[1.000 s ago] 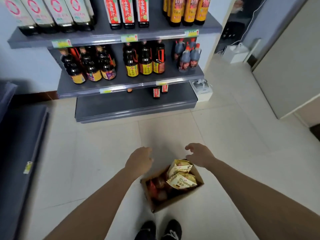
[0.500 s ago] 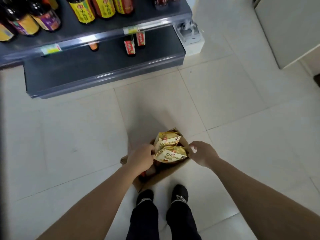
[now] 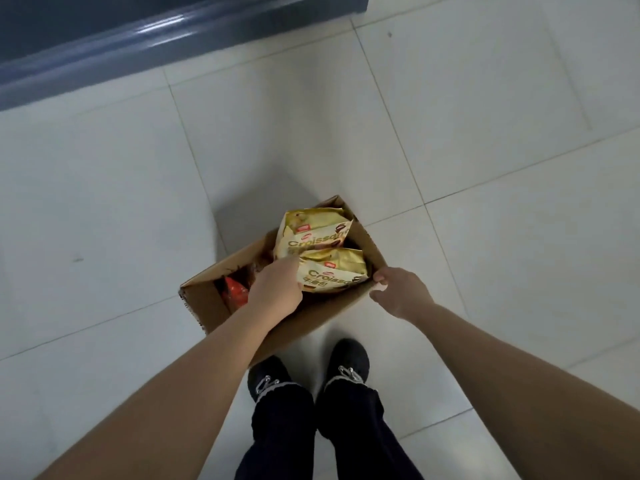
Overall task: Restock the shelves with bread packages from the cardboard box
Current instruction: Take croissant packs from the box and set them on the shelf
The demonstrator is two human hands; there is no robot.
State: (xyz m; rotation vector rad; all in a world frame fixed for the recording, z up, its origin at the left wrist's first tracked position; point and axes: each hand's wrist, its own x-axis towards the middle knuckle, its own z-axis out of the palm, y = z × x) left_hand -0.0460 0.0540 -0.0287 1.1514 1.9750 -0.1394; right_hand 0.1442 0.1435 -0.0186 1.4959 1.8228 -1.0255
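Observation:
An open cardboard box [image 3: 313, 318] stands on the tiled floor just in front of my feet. Two gold croissant bread packages stand in its right half: a near one [image 3: 337, 270] and a far one [image 3: 311, 230]. A red package [image 3: 235, 292] lies low in the left half. My left hand [image 3: 277, 289] reaches into the box, its fingers closed on the left edge of the near croissant package. My right hand [image 3: 398, 292] is at the box's right corner, with thumb and fingers pinched on the rim.
The dark grey base of the shelf unit [image 3: 138, 39] runs across the top left. Pale floor tiles [image 3: 485, 150] surround the box. My black shoes [image 3: 348, 362] and dark trousers stand right behind the box.
The view has tilted down from the shelves to the box. Both hands dropped to it: the left went in onto the near croissant package, the right onto the box's right corner.

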